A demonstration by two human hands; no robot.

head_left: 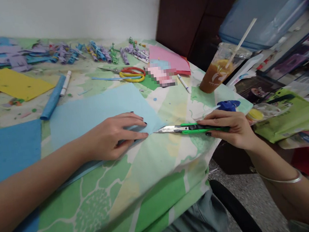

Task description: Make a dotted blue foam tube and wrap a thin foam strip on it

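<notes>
My left hand point(114, 137) lies palm down on a light blue sheet of paper point(99, 110), its fingers stretched toward the sheet's right corner. In my right hand point(233, 128) is a green utility knife point(190, 128), gripped by its handle. The knife's bare blade points left and meets the paper's corner near my left fingertips. Whether the blade tip is under the paper or against its edge, I cannot tell. A darker blue sheet point(12, 149) lies to the left, partly beneath my left forearm.
Behind the paper lie red and yellow-handled scissors point(132, 74), a rolled blue paper point(53, 98), a marker point(65, 83) and a yellow sheet point(13, 84). Several small paper rolls line the wall. A cup of brown drink point(216, 71) stands at the table's right edge.
</notes>
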